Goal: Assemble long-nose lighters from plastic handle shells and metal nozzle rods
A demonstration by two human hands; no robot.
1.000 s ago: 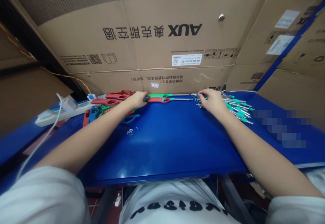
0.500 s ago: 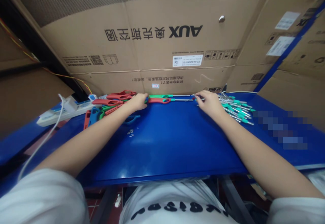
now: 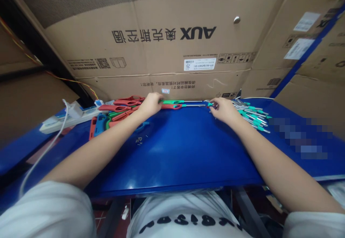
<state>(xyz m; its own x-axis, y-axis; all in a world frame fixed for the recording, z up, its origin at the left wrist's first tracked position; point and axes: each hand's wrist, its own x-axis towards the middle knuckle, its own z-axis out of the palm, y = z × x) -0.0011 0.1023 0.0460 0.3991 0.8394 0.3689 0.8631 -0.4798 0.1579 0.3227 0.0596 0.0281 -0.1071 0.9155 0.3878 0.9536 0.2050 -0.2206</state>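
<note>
Two long-necked lighters lie end to tip along the back of the table, a green lighter [image 3: 175, 102] behind a red lighter [image 3: 172, 106], their metal necks pointing right. My left hand [image 3: 153, 104] is closed at their handle ends, fingers curled down; what they grip is hidden. Beyond the neck tips, my right hand [image 3: 223, 109] is pinched around a small part with a teal collar [image 3: 210, 104], mostly covered by the fingers. Beside it lies a pile of metal tubes with teal collars [image 3: 253, 114]. Red, green and blue lighter handles [image 3: 118, 108] are heaped by my left forearm.
Several tiny metal pins [image 3: 139, 140] lie on the blue table [image 3: 172, 151]. A tall cardboard panel [image 3: 161, 62] borders the back edge. At the left, a power strip [image 3: 64, 117] carries plugs and a white cable [image 3: 58, 137].
My left hand has shifted right and slightly up along the lighter handles. My right hand has moved a little right and turned, with the teal collar now showing at its fingertips.
</note>
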